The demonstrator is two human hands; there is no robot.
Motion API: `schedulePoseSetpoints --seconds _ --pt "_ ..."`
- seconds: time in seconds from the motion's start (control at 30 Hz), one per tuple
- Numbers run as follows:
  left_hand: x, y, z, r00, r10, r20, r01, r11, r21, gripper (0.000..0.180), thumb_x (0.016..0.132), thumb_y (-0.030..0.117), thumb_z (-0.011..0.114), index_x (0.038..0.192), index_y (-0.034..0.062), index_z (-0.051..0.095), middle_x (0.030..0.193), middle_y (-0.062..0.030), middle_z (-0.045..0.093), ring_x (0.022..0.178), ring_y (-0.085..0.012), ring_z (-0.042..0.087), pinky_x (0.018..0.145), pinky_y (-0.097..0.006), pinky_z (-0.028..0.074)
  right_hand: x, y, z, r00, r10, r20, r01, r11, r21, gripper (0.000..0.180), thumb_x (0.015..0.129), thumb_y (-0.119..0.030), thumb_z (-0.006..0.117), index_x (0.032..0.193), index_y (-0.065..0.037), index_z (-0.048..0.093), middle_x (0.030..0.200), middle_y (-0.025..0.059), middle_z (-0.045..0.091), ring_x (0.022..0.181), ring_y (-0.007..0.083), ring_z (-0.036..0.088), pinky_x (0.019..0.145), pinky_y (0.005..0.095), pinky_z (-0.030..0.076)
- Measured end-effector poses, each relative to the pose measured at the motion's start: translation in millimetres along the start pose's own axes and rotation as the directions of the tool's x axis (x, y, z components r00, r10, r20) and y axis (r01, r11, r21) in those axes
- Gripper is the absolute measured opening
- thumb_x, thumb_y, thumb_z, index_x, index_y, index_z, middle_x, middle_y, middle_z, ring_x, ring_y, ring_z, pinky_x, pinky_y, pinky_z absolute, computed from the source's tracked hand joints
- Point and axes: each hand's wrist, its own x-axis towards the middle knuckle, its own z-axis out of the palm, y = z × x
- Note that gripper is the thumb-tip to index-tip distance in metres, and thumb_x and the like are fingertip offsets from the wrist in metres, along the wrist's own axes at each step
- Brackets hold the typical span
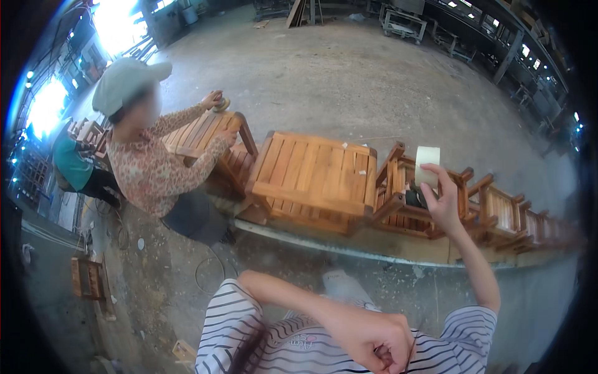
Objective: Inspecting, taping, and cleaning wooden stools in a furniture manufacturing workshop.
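Note:
My right hand (441, 199) is raised in front of me and grips a pale roll of tape (427, 166), held up over a wooden chair frame (398, 206). My left hand (372, 336) is pulled in close to my striped shirt, fingers closed; something small and thin may be pinched in it, but I cannot make it out. A slatted wooden tabletop piece (311, 177) lies just left of the tape, on a row of wooden furniture.
A co-worker in a grey cap and patterned top (149, 168) sands another wooden piece (199, 134) with a round pad (220, 105). More wooden chair frames (517, 218) run off right. A small wooden crate (86, 278) and cable loops lie on the concrete floor.

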Motion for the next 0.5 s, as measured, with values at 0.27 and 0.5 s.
schedulePoseSetpoints --seconds 0.27,0.5 --pt "86.3 -25.8 90.3 0.787 0.591 0.179 -0.588 0.805 -0.076 0.012 0.090 0.008 0.060 0.088 -0.0001 0.069 0.103 -0.0228 0.063 0.101 -0.0431 0.058 0.092 -0.055 0.044 -116.7 -43.6 -82.9 0.997 0.052 -0.063 -0.054 0.998 -0.039 0.034 0.085 0.006 0.058 0.118 -0.003 0.059 0.107 0.0117 0.066 0.096 0.0217 0.066 0.084 0.0293 0.051" --pt "176.1 -120.3 119.1 0.841 0.422 0.339 -0.478 0.873 0.100 0.028 0.086 0.014 0.062 0.060 0.0044 0.058 0.063 -0.0134 0.056 0.077 -0.0316 0.058 0.073 -0.049 0.039 -241.6 -25.8 -191.1 0.972 0.149 -0.182 -0.168 0.981 -0.092 0.035 0.084 0.006 0.059 0.119 -0.002 0.060 0.105 0.0126 0.066 0.094 0.0186 0.065 0.082 0.0277 0.049"
